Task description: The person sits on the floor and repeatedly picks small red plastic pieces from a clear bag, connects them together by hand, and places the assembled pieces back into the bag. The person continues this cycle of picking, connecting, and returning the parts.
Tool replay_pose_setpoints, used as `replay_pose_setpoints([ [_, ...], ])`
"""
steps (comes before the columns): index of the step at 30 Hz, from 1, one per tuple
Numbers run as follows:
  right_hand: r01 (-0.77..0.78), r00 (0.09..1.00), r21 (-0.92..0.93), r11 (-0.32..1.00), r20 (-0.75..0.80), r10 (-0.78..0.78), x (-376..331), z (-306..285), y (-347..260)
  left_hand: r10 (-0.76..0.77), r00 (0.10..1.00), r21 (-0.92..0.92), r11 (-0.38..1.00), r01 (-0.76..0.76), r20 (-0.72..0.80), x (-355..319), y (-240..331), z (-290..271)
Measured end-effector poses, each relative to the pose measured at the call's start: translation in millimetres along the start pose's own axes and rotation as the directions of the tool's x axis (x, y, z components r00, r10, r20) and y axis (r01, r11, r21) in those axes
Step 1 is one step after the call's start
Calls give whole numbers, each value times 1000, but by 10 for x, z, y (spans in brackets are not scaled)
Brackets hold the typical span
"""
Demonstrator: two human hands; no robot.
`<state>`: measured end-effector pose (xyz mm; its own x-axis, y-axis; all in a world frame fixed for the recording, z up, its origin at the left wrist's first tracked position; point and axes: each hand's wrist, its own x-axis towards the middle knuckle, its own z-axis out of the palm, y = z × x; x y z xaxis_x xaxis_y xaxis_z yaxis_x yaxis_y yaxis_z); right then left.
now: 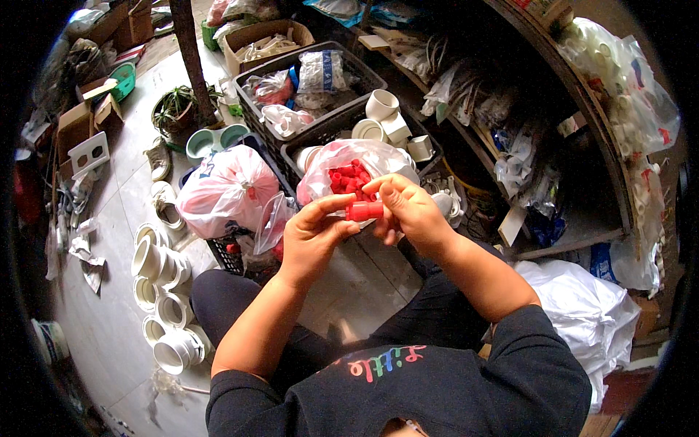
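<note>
A small red plastic pipe fitting (362,211), wider at one end and lying sideways, is pinched between my hands. My left hand (314,234) grips its left end with thumb and fingers. At its right end are the fingers of my right hand (413,213), which curl round it and hide part of it. Just beyond my hands, an opened clear plastic bag (320,166) sits in a dark crate and holds several loose red fittings (349,178) of similar size.
White pipe fittings (178,349) stand on the tiled floor at left. A tied bag (233,191) rests on a basket ahead of them. Behind is a dark crate (255,109) of bagged parts. Right, a shelf (615,171) holds packets; a white sack (582,313) lies below.
</note>
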<state>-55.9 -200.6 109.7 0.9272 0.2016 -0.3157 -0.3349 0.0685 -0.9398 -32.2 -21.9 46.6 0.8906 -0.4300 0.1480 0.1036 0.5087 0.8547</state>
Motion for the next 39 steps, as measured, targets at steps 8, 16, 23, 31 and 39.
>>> replay_pose_setpoints([
  [8,-19,1000,79,997,-2,19,-5,23,-2,-2,1000,5,1000,2,-4,1,-23,-5],
  [16,36,996,-52,998,-77,-40,-4,117,9,-18,1000,18,1000,18,-7,5,-11,-2],
  [23,351,936,-141,926,26,-351,57,64,200,-13,1000,0,1000,13,11,13,-23,5],
  [31,382,923,-95,919,-8,-385,28,144,169,-24,1000,-25,999,24,2,7,-13,26],
  [39,404,910,-163,900,-30,-414,26,149,210,-58,998,-25,998,57,-15,-1,-7,8],
])
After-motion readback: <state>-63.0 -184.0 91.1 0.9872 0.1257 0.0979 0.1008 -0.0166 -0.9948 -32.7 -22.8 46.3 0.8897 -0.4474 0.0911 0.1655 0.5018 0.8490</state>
